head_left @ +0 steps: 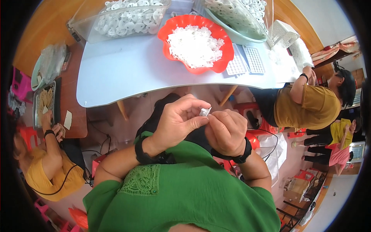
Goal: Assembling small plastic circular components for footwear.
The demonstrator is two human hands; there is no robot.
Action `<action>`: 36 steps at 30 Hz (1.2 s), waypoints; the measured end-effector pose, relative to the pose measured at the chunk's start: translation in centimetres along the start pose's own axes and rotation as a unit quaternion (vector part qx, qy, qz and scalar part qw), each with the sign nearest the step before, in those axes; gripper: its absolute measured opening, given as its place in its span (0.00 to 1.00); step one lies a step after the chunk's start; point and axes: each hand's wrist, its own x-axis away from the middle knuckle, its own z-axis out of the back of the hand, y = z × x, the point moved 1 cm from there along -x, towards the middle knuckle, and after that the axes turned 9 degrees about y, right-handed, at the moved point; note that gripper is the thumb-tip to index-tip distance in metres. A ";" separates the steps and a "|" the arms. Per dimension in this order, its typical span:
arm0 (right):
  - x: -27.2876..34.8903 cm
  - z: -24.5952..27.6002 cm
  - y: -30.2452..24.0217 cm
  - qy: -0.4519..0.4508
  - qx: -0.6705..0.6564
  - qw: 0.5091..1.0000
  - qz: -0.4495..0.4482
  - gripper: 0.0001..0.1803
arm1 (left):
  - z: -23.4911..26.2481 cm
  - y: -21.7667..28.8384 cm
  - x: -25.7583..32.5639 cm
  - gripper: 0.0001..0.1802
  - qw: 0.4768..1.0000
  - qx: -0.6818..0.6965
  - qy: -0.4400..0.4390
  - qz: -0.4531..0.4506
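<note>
Between thumb and fingers, my left hand (pixel 179 118) pinches a small white plastic part (pixel 205 111) in front of my chest. My right hand (pixel 227 131) is closed right beside it, thumb and forefinger pressed together at the part's edge. Whether those right fingertips hold a second tiny piece is hidden. Beyond my hands, on the pale blue table (pixel 127 69), stands a red scalloped bowl (pixel 170 27) heaped with small flat white plastic pieces (pixel 195 44).
A clear bin (pixel 87 31) of white round parts stands at the back left, a pale green basin (pixel 239 34) at the back right. White trays (pixel 253 60) lie beside the bowl. People in yellow sit at left (pixel 58 166) and right (pixel 309 106).
</note>
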 end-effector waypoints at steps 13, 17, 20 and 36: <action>0.3 0.5 -0.4 0.022 -0.026 0.999 -0.020 0.13 | -0.4 0.6 0.5 0.14 0.993 -0.115 0.015 0.006; 0.0 0.7 -0.2 0.020 -0.015 1.000 -0.012 0.13 | -0.6 0.8 0.4 0.13 0.994 -0.105 0.012 0.004; -0.4 0.9 0.2 -0.007 -0.040 0.999 -0.021 0.13 | -0.6 -0.1 0.4 0.13 1.000 -0.006 0.015 0.019; -7.0 -1.5 13.4 -0.208 -0.101 0.940 -0.251 0.04 | 4.4 -0.3 -2.0 0.19 0.979 0.142 0.065 0.133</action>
